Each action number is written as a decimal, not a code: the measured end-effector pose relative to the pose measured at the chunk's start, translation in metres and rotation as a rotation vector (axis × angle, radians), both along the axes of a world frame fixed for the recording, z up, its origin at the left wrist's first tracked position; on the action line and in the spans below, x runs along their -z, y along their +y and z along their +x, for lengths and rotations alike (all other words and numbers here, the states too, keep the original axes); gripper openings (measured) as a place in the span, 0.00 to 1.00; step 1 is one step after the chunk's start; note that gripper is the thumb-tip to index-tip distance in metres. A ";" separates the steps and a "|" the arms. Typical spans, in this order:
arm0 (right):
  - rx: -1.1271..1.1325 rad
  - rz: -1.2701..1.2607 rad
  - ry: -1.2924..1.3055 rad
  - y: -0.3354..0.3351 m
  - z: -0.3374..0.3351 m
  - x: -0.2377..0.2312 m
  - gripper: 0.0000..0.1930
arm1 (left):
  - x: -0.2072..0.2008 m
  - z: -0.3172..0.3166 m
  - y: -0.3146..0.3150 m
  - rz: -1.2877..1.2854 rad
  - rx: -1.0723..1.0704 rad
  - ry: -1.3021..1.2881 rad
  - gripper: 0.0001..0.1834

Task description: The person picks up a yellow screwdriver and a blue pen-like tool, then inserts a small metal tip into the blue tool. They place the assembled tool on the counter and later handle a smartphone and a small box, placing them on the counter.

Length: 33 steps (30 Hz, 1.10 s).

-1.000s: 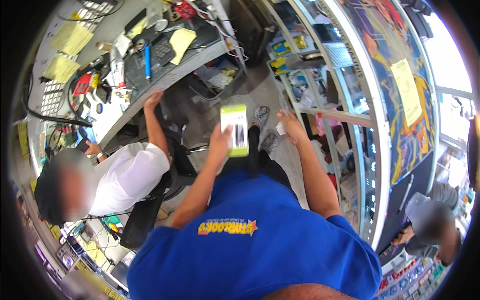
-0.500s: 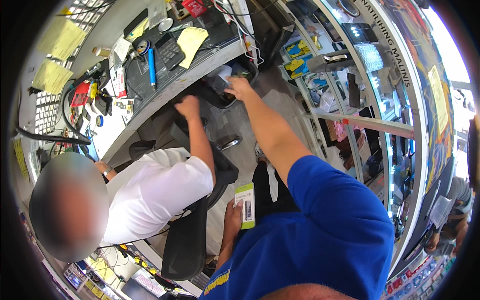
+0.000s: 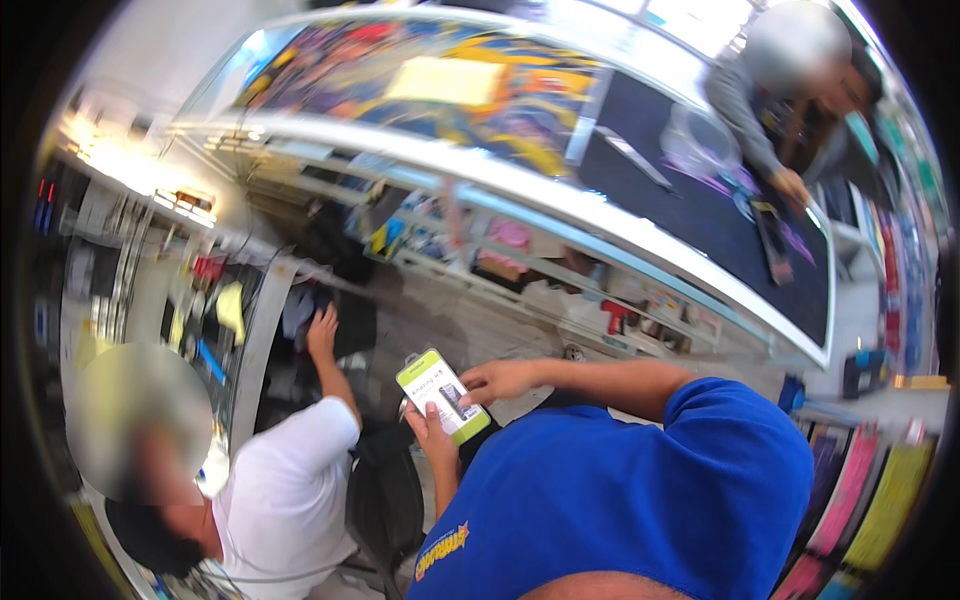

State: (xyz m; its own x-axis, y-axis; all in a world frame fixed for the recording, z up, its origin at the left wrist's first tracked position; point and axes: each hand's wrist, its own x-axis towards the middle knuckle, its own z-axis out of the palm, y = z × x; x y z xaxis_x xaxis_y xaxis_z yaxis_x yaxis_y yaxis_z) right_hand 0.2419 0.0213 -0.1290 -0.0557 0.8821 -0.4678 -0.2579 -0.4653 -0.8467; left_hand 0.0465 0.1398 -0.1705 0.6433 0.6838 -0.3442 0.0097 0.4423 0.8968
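A flat green and white retail package (image 3: pixel 424 376) with a printed phone picture and a hanging tab is in front of my blue shirt. My left hand (image 3: pixel 437 441) grips it from below, its thumb lying over the front. From the right, my right hand (image 3: pixel 496 382) has its bent fingers on the package's right edge, over part of the phone picture. What is inside the package cannot be seen.
To my left, a person in a white shirt (image 3: pixel 290 468) reaches one hand toward a workbench, beside a black chair (image 3: pixel 388 490). A long glass-fronted counter (image 3: pixel 640 235) runs across ahead. Another person (image 3: pixel 745 115) leans over its dark top at the far right.
My view has swung right toward the counter. My right hand has come back from the bin under the bench to the package, which stays in my left hand.
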 end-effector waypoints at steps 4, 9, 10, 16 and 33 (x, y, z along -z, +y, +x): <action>0.361 0.177 -0.505 -0.107 0.033 -0.095 0.22 | -0.080 0.090 -0.070 0.027 0.111 -0.268 0.25; 0.820 0.416 -0.744 -0.311 0.050 -0.225 0.29 | -0.150 0.189 -0.125 0.429 0.321 -0.393 0.19; 1.026 0.298 -0.770 -0.356 0.044 -0.234 0.27 | -0.172 0.217 -0.150 0.465 0.375 -0.453 0.20; 1.931 -0.032 -1.008 -0.570 0.076 -0.202 0.23 | -0.247 0.383 -0.223 1.099 0.426 -0.286 0.47; 1.774 0.136 -1.214 -0.494 0.096 -0.244 0.16 | -0.291 0.371 -0.192 1.392 0.544 -0.210 0.48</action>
